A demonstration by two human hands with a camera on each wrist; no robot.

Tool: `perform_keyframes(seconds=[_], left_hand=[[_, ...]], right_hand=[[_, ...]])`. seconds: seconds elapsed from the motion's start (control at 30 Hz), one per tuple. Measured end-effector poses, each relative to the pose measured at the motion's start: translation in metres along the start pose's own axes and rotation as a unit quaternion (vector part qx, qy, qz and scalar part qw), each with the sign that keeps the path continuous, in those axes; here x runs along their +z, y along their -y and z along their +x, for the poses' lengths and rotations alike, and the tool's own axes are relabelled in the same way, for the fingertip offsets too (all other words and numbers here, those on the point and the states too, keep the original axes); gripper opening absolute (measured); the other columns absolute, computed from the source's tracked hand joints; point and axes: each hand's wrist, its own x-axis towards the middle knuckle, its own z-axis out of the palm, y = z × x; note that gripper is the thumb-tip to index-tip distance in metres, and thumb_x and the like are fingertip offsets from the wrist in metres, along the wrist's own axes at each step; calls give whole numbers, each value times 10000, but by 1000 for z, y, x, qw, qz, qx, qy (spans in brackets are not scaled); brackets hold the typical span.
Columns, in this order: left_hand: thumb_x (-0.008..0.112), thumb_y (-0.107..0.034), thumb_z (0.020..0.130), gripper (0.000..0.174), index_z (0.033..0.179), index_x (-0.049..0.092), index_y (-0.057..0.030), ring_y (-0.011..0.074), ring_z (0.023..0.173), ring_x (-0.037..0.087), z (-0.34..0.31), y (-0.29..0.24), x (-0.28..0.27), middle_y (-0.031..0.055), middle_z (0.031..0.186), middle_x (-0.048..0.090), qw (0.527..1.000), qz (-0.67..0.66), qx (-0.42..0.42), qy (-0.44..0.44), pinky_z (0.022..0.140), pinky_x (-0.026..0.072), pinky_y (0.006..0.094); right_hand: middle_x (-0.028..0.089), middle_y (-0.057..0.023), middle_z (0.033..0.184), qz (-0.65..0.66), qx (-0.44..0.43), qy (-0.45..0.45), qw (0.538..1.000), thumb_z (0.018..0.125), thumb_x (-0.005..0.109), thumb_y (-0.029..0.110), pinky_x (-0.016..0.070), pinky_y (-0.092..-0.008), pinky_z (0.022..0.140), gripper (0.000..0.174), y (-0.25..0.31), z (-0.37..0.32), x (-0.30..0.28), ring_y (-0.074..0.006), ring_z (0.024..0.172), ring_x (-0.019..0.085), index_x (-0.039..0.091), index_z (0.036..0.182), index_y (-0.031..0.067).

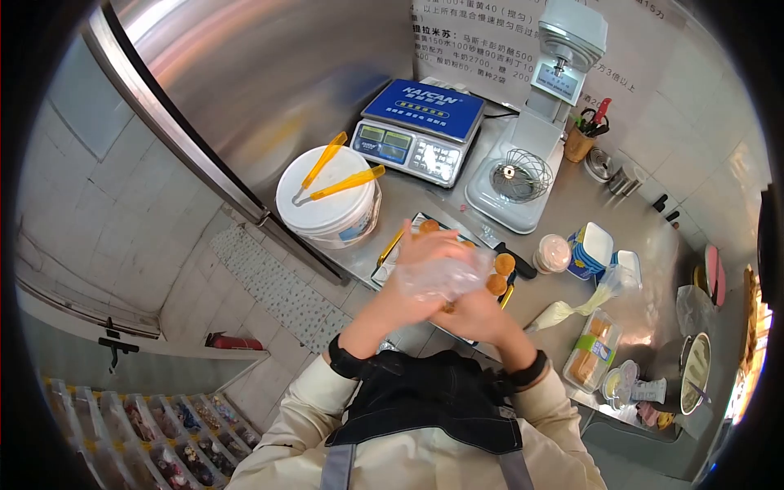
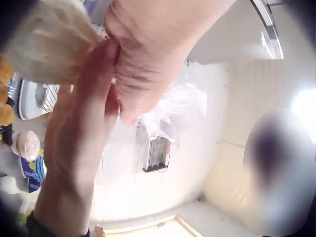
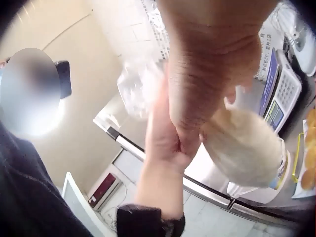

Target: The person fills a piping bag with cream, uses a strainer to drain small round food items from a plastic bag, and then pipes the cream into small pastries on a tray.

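Both hands are together on a piping bag filled with pale cream. Its bulging part (image 2: 52, 47) shows below the hands in the left wrist view, and its loose clear plastic end (image 1: 447, 276) sticks out toward the head camera. My left hand (image 1: 425, 251) grips the bag at the neck, beside the thumb side of my right hand (image 1: 480, 317). In the right wrist view my right hand (image 3: 212, 69) curls round the bag just above the filled part (image 3: 242, 148). Beneath the hands lies a tray (image 1: 508, 299) with several round golden-brown buns (image 1: 504, 264), partly hidden by them.
Left of the tray, orange-handled tongs (image 1: 357, 179) lie on a white bucket (image 1: 335, 214). A scale (image 1: 416, 131) and a stand mixer (image 1: 523, 184) stand behind. To the right are a black-handled knife (image 1: 516, 261), another piping bag (image 1: 563, 313), tubs and a metal pot (image 1: 694, 371).
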Motion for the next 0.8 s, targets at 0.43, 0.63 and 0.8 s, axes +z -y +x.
perform_keyframes(seconds=[0.43,0.63,0.8], left_hand=[[590,-225,676,176,706,611,-52,292,1047,460,6,-57,53,92,765,593,982,-169,51,-67,882,294,486],[623,-201,636,342,937,550,-58,224,1116,409,31,-89,36,66,970,561,969,-23,119,216,926,184,519],[600,-181,661,432,1064,488,-74,269,1127,360,49,-91,14,118,1162,416,978,42,189,74,994,143,490]], right_hand=[[363,-181,1278,48,-86,-272,957,856,391,328,178,-432,1008,392,-40,10,23,-298,1211,313,510,1066,19],[364,-213,1259,263,-81,-346,897,890,293,389,238,-422,996,457,10,17,15,-308,1152,388,490,1070,18],[496,-163,1121,570,-41,-409,712,900,274,372,349,-414,916,412,22,1,-17,-270,1068,461,529,934,50]])
